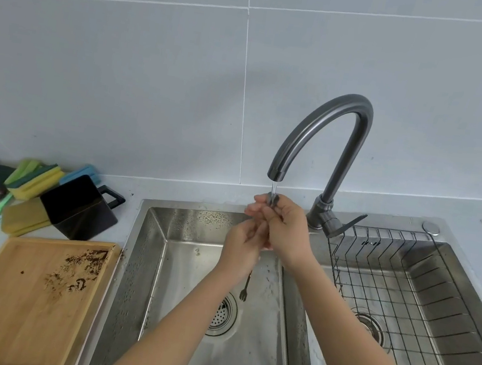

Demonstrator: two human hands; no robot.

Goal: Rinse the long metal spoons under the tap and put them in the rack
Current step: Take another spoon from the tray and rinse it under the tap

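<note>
While water runs from the tap (321,138), your right hand (284,226) and left hand (243,242) close their fingers on the long metal spoons (273,199), bowls up in the stream over the left basin (146,262). To the right, the wire rack (399,287) sits open in the other basin, with the tap lever (349,225) jutting over its far-left corner. Near your left wrist a small fork (245,287) lies by the drain (221,314); a stained wooden tray (22,299) borders the sink's left edge.
</note>
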